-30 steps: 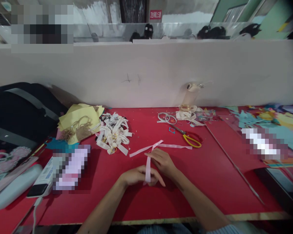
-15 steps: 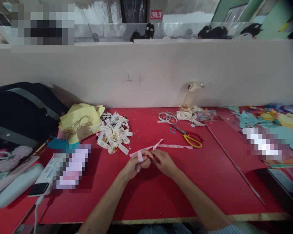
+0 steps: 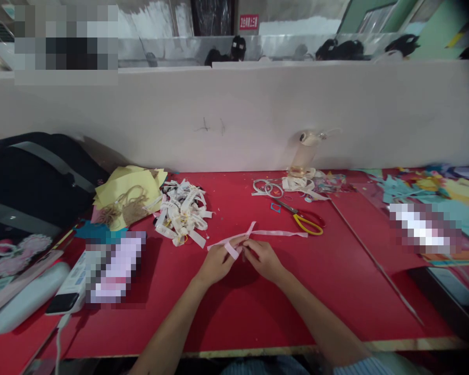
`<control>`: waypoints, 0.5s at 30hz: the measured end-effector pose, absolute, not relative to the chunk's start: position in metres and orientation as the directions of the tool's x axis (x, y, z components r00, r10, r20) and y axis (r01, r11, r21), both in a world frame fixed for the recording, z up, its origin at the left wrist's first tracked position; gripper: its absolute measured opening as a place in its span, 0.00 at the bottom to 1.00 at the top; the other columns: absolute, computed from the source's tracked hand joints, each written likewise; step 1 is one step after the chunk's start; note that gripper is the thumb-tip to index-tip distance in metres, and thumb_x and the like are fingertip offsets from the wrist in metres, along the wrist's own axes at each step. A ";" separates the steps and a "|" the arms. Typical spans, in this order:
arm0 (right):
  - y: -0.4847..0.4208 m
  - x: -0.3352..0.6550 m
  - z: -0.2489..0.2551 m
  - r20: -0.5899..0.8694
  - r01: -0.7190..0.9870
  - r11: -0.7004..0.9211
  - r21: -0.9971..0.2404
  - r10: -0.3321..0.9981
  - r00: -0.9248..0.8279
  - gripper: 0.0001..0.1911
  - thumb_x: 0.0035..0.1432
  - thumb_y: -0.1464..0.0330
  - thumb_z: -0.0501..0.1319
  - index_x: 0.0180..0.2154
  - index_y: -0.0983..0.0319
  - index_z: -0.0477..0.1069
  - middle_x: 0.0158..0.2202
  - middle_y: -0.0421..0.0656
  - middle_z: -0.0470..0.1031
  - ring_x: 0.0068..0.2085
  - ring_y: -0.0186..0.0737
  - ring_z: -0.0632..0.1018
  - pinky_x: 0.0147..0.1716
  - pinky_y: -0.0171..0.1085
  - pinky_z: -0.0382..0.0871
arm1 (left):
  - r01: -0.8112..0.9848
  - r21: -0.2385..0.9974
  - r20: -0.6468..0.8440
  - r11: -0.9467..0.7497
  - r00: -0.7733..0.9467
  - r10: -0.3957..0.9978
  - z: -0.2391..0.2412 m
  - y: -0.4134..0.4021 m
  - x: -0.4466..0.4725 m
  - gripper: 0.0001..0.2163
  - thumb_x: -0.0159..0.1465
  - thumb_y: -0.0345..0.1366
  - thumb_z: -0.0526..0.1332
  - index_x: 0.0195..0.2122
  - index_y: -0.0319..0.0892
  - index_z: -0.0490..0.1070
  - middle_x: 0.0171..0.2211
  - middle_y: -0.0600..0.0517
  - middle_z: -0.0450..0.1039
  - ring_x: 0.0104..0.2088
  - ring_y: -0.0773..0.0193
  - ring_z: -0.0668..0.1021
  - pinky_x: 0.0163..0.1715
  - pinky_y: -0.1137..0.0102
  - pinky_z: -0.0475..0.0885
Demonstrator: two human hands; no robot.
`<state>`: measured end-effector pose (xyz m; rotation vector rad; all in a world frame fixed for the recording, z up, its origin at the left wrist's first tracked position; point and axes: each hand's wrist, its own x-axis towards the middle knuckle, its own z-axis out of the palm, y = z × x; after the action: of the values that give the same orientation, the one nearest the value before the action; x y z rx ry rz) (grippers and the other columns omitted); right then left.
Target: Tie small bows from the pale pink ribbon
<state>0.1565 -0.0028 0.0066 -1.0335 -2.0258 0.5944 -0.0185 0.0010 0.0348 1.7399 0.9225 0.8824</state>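
Two hands meet at the middle of the red table: your left hand and your right hand sit fingertip to fingertip, both pinched shut on the pink ribbon. Your left thumb and fingers grip a short folded bit of it that sticks up at a slant, and your right fingertips clamp the strip just beside that fold. The rest of the ribbon lies flat on the table, one tail running right toward the yellow-handled scissors and a shorter one running left (the crossing itself is partly hidden by your fingers). A pile of white ribbon scraps lies near, behind your left hand, with yellow paper and a tangle of twine further left beside a black bag. A thin stick lies slantwise well to your right, and the white partition stands along the back edge.
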 end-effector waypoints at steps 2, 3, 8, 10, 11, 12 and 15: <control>-0.004 0.156 0.007 0.406 0.450 0.550 -0.703 0.831 -0.381 0.08 0.61 0.73 0.53 0.30 0.60 0.66 0.24 0.39 0.73 0.26 0.35 0.73 0.29 0.33 0.66 | 0.293 0.887 0.190 -0.357 0.472 0.861 0.035 0.001 -0.020 0.18 0.64 0.38 0.51 0.55 0.48 0.65 0.51 0.48 0.71 0.50 0.58 0.71 0.51 0.65 0.61; -0.004 0.156 0.008 0.396 0.442 0.545 -0.713 0.832 -0.389 0.09 0.61 0.74 0.53 0.29 0.60 0.66 0.24 0.39 0.73 0.26 0.34 0.74 0.29 0.33 0.66 | 0.323 0.863 0.206 -0.388 0.476 0.855 0.036 0.000 -0.020 0.18 0.64 0.37 0.51 0.55 0.48 0.65 0.51 0.48 0.71 0.50 0.57 0.72 0.51 0.65 0.61; -0.005 0.154 0.008 0.329 0.382 0.531 -0.756 0.813 -0.480 0.09 0.61 0.73 0.53 0.28 0.61 0.66 0.25 0.39 0.74 0.27 0.34 0.75 0.30 0.32 0.67 | 0.351 0.841 0.250 -0.411 0.422 0.871 0.034 -0.002 -0.021 0.17 0.64 0.35 0.52 0.54 0.48 0.66 0.45 0.47 0.75 0.43 0.57 0.75 0.46 0.66 0.64; -0.006 0.153 0.010 0.317 0.351 0.529 -0.773 0.800 -0.509 0.08 0.62 0.72 0.52 0.30 0.61 0.67 0.25 0.40 0.75 0.27 0.34 0.75 0.30 0.32 0.67 | 0.354 0.850 0.240 -0.389 0.398 0.886 0.033 -0.002 -0.020 0.18 0.64 0.36 0.52 0.54 0.47 0.66 0.44 0.47 0.75 0.42 0.57 0.75 0.46 0.65 0.64; -0.006 0.152 0.011 0.311 0.335 0.526 -0.781 0.795 -0.522 0.08 0.62 0.71 0.52 0.31 0.61 0.67 0.25 0.40 0.75 0.27 0.34 0.75 0.31 0.32 0.67 | 0.350 0.857 0.234 -0.377 0.388 0.891 0.032 -0.002 -0.020 0.18 0.64 0.36 0.52 0.55 0.47 0.65 0.45 0.47 0.75 0.42 0.58 0.75 0.47 0.65 0.64; -0.007 0.152 0.013 0.305 0.322 0.522 -0.790 0.790 -0.533 0.09 0.63 0.70 0.52 0.32 0.61 0.68 0.26 0.40 0.75 0.27 0.34 0.76 0.31 0.32 0.67 | 0.335 0.869 0.229 -0.364 0.380 0.896 0.031 -0.001 -0.019 0.18 0.64 0.37 0.51 0.56 0.47 0.65 0.47 0.47 0.74 0.44 0.58 0.74 0.48 0.65 0.63; -0.009 0.151 0.017 0.296 0.302 0.517 -0.801 0.780 -0.551 0.11 0.64 0.67 0.52 0.31 0.62 0.69 0.26 0.40 0.76 0.27 0.33 0.75 0.32 0.32 0.67 | 0.231 0.926 0.209 -0.298 0.345 0.915 0.029 0.000 -0.018 0.18 0.66 0.38 0.49 0.56 0.46 0.64 0.53 0.47 0.69 0.51 0.60 0.71 0.53 0.66 0.60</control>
<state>0.1509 -0.0092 0.0168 -0.8782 -2.0997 0.9360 -0.0176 0.0002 0.0293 1.7472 1.0231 0.9982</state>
